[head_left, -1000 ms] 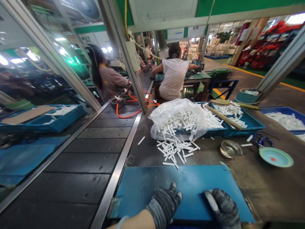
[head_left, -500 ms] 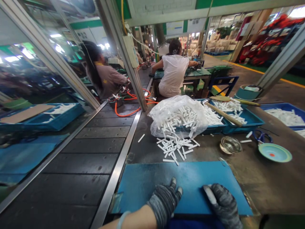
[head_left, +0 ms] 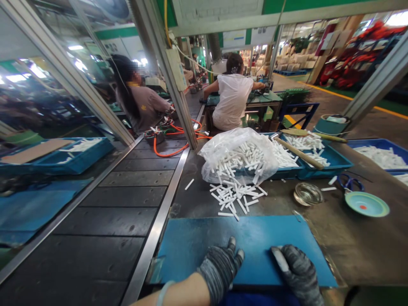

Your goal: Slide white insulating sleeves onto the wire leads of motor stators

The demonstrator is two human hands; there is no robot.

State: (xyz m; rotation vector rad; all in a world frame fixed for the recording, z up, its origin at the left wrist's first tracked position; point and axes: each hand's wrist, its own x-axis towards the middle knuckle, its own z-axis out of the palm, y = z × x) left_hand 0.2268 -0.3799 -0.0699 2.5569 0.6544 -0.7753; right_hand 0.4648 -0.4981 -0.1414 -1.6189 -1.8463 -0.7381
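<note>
My left hand (head_left: 221, 267), in a grey striped glove with bare-looking pale fingertips, rests on the blue mat (head_left: 264, 233). Its thumb and forefinger are apart, and nothing shows between them. To its right, over the mat's right part, is my right hand (head_left: 298, 272) in a matching glove. Those fingers are curled in and the thumb lies along their side. A small dark edge shows by the thumb tip; what the hand holds, if anything, is hidden. Beyond the mat, short white tubes (head_left: 234, 195) spill from a clear plastic bag (head_left: 210, 155).
A slatted conveyor (head_left: 95, 221) runs along the left behind a metal rail (head_left: 156, 231). Blue trays (head_left: 346, 159) of white pieces, a glass bowl (head_left: 308, 194), a green dish (head_left: 366, 205) and scissors (head_left: 350, 182) stand at right. Two people (head_left: 232, 97) sit ahead.
The conveyor slats have shifted slightly toward me. Both of my hands stay in the same place and pose.
</note>
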